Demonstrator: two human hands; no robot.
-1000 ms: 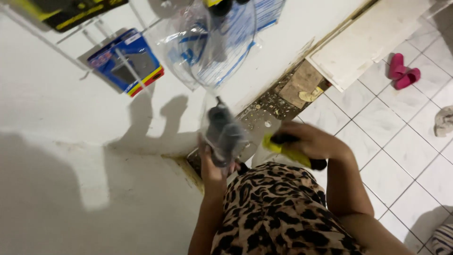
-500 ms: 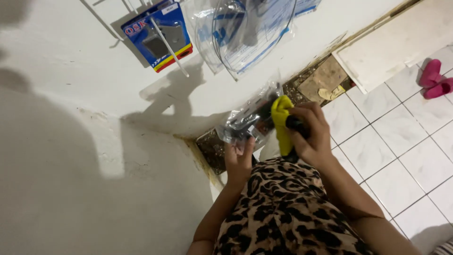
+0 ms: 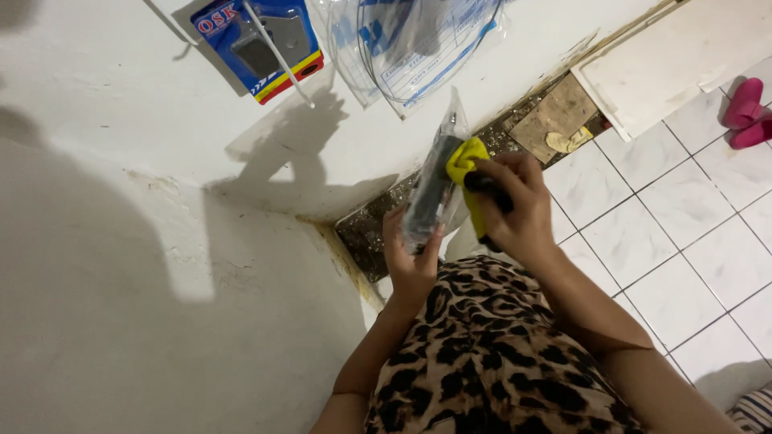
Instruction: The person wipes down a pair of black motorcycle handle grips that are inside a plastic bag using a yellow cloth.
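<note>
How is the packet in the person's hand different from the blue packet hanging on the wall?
The held packet is clear plastic with a dark part inside; the blue packet is a printed card, blue with red and yellow edges. The held packet is gripped by the left hand; the blue packet hangs on a wall hook. Both hold dark parts.

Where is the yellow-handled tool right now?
In the head view, the yellow-handled tool is just right of centre, gripped in the right hand, beside the clear plastic packet that the left hand holds.
</note>
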